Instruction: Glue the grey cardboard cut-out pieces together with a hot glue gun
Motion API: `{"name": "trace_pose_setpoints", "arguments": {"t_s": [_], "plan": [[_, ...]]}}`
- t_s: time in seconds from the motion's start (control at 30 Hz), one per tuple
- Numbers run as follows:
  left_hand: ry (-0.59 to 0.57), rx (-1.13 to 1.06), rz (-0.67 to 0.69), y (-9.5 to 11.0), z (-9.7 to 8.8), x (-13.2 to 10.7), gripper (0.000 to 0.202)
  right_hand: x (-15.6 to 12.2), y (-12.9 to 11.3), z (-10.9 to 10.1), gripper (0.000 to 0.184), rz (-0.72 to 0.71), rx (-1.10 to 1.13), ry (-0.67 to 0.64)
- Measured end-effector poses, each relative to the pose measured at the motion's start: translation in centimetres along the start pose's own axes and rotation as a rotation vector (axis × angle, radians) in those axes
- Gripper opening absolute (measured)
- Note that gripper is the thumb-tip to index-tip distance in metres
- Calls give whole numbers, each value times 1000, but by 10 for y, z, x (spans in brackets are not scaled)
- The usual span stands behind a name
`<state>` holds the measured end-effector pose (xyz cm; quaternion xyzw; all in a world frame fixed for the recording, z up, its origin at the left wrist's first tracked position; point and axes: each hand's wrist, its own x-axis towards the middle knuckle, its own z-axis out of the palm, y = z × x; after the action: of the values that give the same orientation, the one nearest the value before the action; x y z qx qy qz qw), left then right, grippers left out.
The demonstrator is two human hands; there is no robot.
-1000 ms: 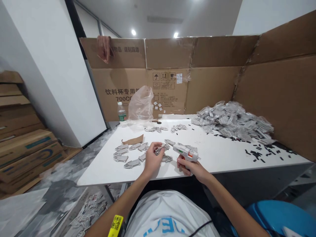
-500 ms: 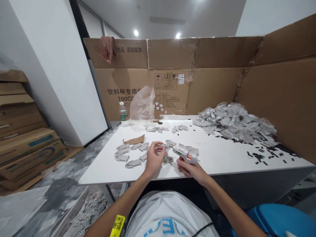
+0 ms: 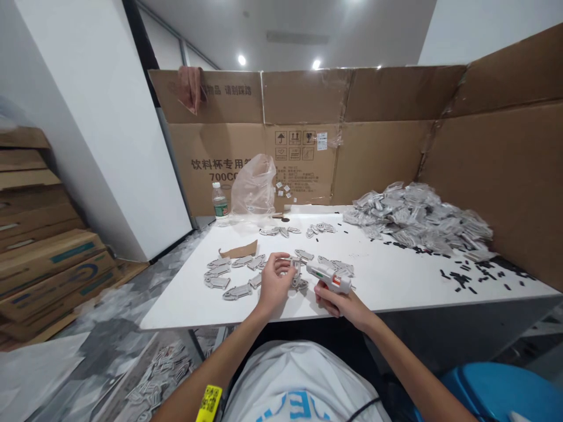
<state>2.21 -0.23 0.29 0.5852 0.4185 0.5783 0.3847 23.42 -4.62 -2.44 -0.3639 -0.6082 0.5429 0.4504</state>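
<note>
A white table (image 3: 387,281) spans the middle of the frame, its near edge running just in front of the person's white shirt (image 3: 303,375). At the centre, the left hand (image 3: 276,278) pinches a small grey piece (image 3: 295,265) between thumb and fingers, above the table. Just to the right of it, the right hand (image 3: 332,300) is wrapped around the grip of a glue gun (image 3: 328,276), its nozzle end pointing left towards the piece; whether a finger presses the trigger cannot be told.

More grey parts (image 3: 237,291) lie flat in a loose curve left of centre, beside a cardboard scrap (image 3: 240,250), with others right of the hands and towards the back of the table. A bottle (image 3: 220,205) and a clear bag (image 3: 253,187) stand at the back left. At the right, a heap of packets (image 3: 413,214) rises, with black bits (image 3: 460,275) scattered before it.

Cardboard (image 3: 382,152) walls in the back and right; a cloth (image 3: 190,88) hangs over its top at upper left. A white pillar (image 3: 83,105) and stacked boxes (image 3: 48,264) fill the left, plastic litters the floor (image 3: 109,316), and something blue (image 3: 505,392) sits at lower right. Ceiling lights (image 3: 241,60) shine above.
</note>
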Motion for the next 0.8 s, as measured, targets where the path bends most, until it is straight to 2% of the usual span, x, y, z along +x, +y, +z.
{"name": "trace_pose_setpoints", "arguments": {"t_s": [0.27,0.8], "plan": [[7,-12,-11,-1,2,0,34,0,3,-2,47,-5,-20,-27],[-39,-17,50,-5,0,3,38,2,-3,1,57,3,-34,-18]]}}
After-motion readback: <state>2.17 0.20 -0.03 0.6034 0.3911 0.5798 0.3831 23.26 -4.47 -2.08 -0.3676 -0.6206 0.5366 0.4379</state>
